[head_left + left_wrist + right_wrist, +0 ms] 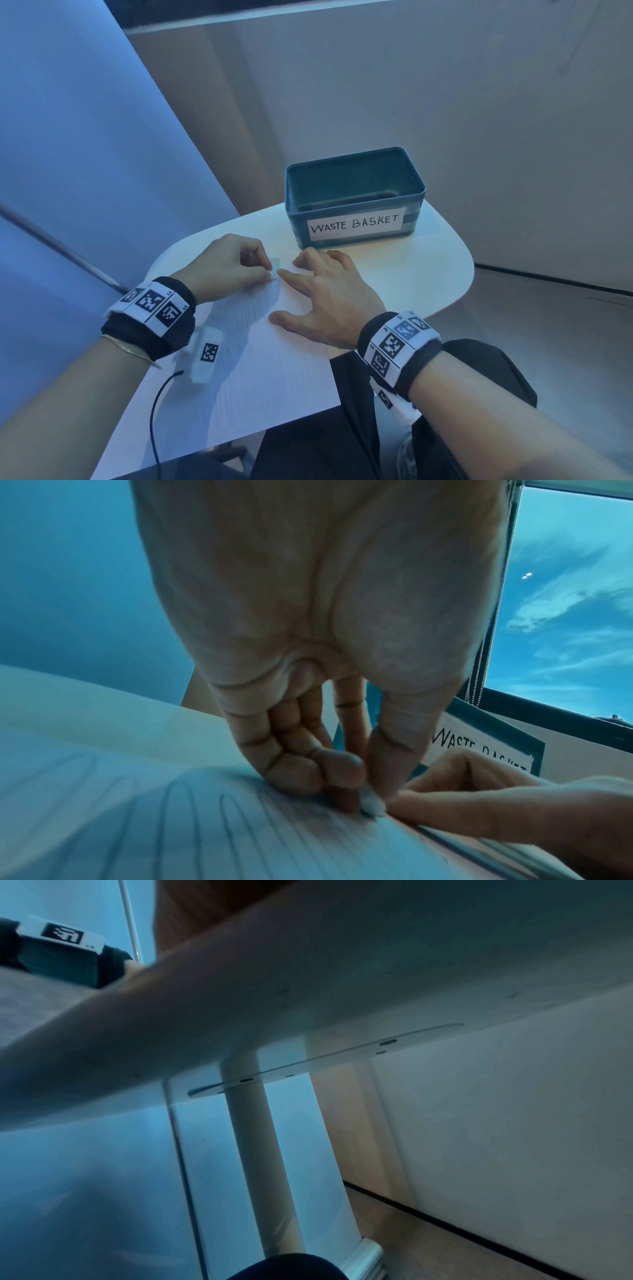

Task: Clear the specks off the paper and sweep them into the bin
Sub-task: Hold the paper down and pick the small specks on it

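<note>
A white sheet of paper (pixel 260 370) with pencil strokes lies on the small table, one corner hanging over the near edge. My left hand (pixel 270 274) pinches a small white lump (pixel 373 806), seemingly an eraser, and presses it onto the paper's (pixel 171 818) far end. My right hand (pixel 308 291) rests flat on the paper with fingers spread, its index fingertip right beside the left thumb; the left wrist view shows this hand (pixel 514 804) too. A teal bin (pixel 298 222) labelled "WASTE BASKET" stands just beyond both hands. Any specks are too small to make out.
The rounded white table (pixel 428 274) ends close to the bin's right and behind it. From below, the right wrist view shows its underside (pixel 342 988) and pedestal (pixel 260 1150). A black cable (pixel 154 411) trails off my left wrist. My dark-clothed legs (pixel 342 428) are under the near edge.
</note>
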